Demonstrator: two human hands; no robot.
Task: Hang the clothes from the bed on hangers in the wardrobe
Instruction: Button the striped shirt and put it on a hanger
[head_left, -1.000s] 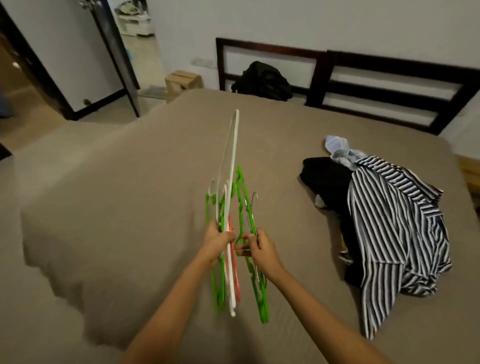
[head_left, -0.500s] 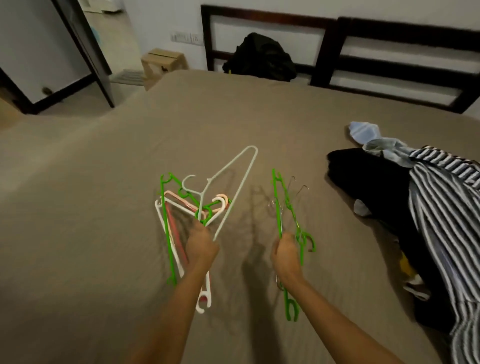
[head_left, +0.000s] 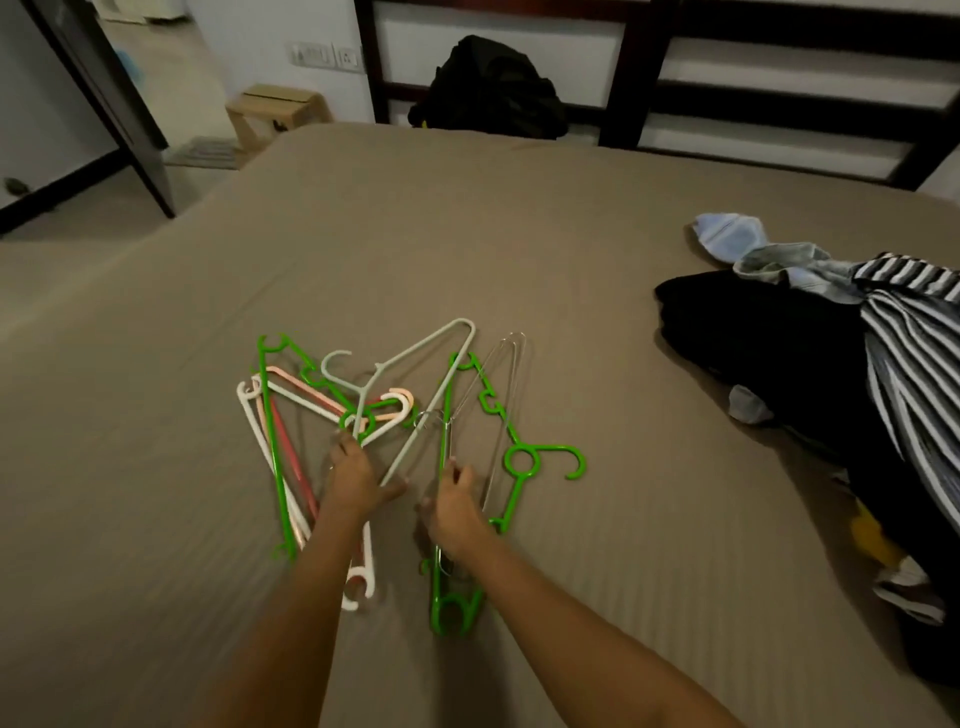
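Right edge cuts off striped shirt (head_left: 909, 358), which covers part of black garment (head_left: 779, 353). Under left hand (head_left: 358, 483) and right hand (head_left: 457, 512), hangers (head_left: 273, 441) partly hidden; grip on them unclear, blurred.

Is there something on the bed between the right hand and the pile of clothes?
Only the green hanger and a wire hanger, flat beside the right hand; beyond them bare bed up to the clothes.

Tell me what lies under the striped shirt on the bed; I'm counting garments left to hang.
Under the striped shirt a black garment shows, a pale blue piece at its far edge, something yellow nearer. Anything further beneath is covered.
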